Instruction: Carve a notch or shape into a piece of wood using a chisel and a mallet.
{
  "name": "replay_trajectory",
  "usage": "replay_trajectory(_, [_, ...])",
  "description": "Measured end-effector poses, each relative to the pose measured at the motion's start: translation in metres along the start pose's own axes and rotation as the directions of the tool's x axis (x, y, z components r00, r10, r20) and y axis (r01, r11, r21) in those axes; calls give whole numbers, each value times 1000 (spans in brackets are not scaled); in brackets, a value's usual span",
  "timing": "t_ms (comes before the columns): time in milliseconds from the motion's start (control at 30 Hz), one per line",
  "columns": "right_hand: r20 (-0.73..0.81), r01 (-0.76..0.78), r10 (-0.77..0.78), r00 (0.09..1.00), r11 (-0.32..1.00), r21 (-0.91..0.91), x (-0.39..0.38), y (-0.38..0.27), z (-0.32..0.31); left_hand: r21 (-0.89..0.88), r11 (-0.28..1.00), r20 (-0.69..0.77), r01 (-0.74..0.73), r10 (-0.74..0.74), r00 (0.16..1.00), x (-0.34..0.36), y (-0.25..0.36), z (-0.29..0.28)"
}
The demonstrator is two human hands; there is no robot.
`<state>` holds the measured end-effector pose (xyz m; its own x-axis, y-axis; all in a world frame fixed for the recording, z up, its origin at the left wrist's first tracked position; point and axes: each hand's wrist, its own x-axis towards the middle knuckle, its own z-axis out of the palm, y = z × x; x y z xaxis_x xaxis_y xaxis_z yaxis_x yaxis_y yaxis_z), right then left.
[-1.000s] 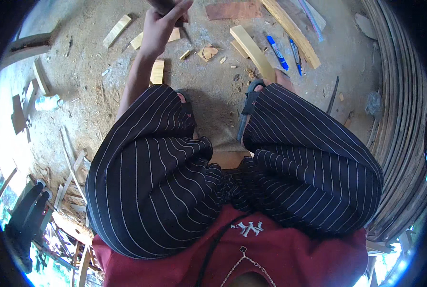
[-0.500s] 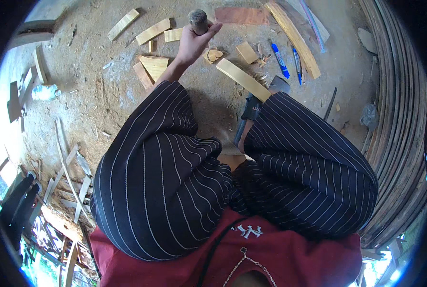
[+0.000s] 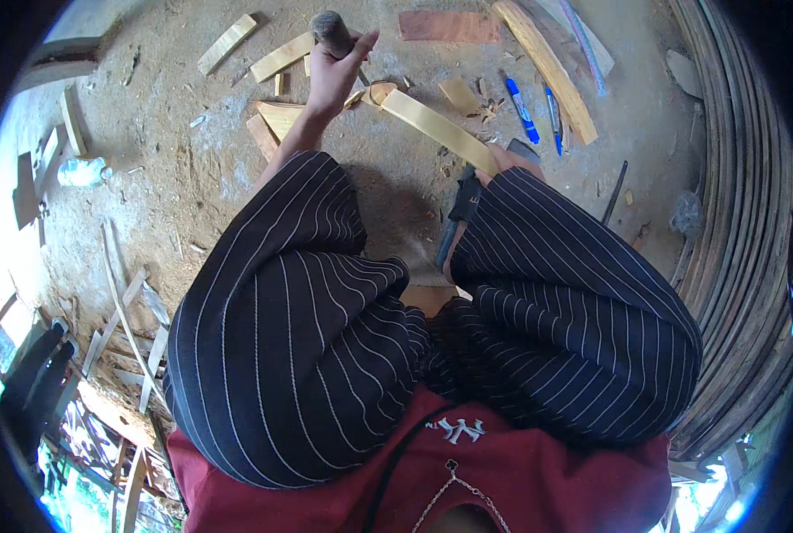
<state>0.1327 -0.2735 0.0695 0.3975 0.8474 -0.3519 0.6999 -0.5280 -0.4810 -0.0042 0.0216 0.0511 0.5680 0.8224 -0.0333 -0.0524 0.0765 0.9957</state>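
My left hand point(image 3: 334, 82) is closed around a dark, round-ended handle point(image 3: 330, 34), apparently of a tool; a thin dark part below it is too small to make out. My right hand point(image 3: 506, 160), partly hidden by my right knee, grips a pale wooden strip point(image 3: 432, 126) that slants up to the left, its far end beside a small wooden piece with a heart shape point(image 3: 381, 91). Other short wooden pieces point(image 3: 276, 118) lie left of my left hand. A blue marker point(image 3: 522, 109) and a blue pen point(image 3: 553, 119) lie right of the strip.
A long rough board point(image 3: 547, 75), a reddish board point(image 3: 450, 27) and scattered offcuts lie on the dirty floor point(image 3: 174, 160). A plastic bottle point(image 3: 83, 172) lies at left beside scraps. Stacked long planks point(image 3: 729, 222) line the right side. My knees and sandalled feet frame the middle.
My left hand came down from the top edge with the handle, then shifted slightly left. The pale strip has swung so that its far end now points further left.
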Motion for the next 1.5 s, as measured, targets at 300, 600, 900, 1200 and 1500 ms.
replay_trajectory(300, [235, -273, 216, 948, 930, 247, 2, 18, 2, -190, 982, 94, 14, 4, 996, -9, 15, 11])
replay_trajectory(600, [199, -242, 229, 953, 969, 44, 2, 31, 10, -169, 986, 231, -12, 52, 972, -4, 12, 16])
replay_trajectory(900, [154, -371, 339, 928, 875, 312, 0, 87, 55, 62, 998, 339, 13, -33, 940, -4, 13, 15])
replay_trajectory(1200, [139, -289, 254, 957, 873, 393, 2, 90, 62, -25, 994, 298, 102, -90, 950, -9, 14, 11])
replay_trajectory(1500, [178, -329, 277, 944, 827, 456, 2, 106, 77, 61, 998, 345, -21, -1, 939, -4, 11, 12])
